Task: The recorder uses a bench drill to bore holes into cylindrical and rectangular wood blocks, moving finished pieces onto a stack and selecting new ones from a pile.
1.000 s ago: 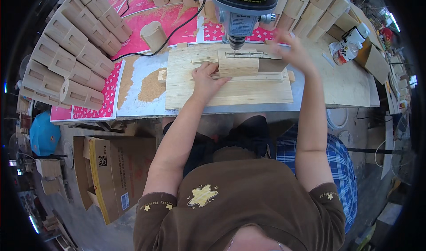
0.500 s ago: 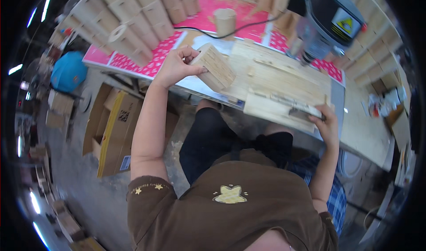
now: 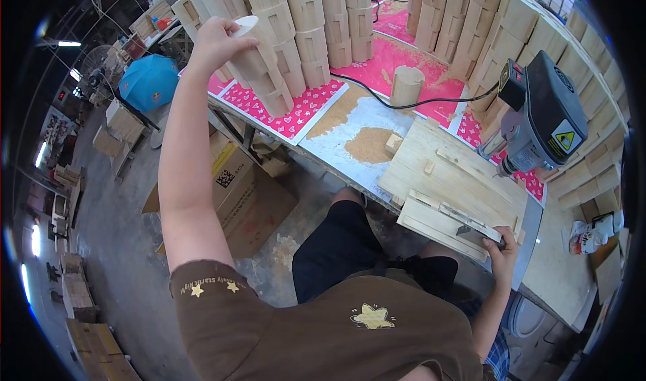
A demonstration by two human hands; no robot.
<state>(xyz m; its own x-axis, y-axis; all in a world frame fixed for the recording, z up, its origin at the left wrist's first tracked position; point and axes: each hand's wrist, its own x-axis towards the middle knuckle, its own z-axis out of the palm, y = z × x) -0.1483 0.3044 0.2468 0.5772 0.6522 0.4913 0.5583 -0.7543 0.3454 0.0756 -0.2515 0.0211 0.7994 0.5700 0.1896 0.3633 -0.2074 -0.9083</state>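
Note:
My left hand [image 3: 222, 43] is raised at the far left, thumb and fingers closed round the upper end of a pale wooden block [image 3: 247, 59]. That block is at the top of the front column of stacked blocks; whether it rests fully on the one below I cannot tell. My right hand [image 3: 502, 248] grips the end of a metal clamp [image 3: 465, 218] mounted on a wooden jig [image 3: 431, 227] at the table's near edge. The jig's flat board [image 3: 464, 153] holds nothing but thin strips. A drill [image 3: 542, 122] stands beyond it.
Tall columns of wooden blocks [image 3: 311, 27] line the table's back and sides. A lone round block [image 3: 407, 85] stands near a black cable [image 3: 437, 104]. Sawdust [image 3: 369, 144] lies left of the jig. Below the table is a cardboard box [image 3: 249, 202]; a blue umbrella [image 3: 149, 83] is farther left.
My left hand has carried the wooden block from beside the jig up and left to the stacked columns. My right hand stays on the clamp. The view has shifted.

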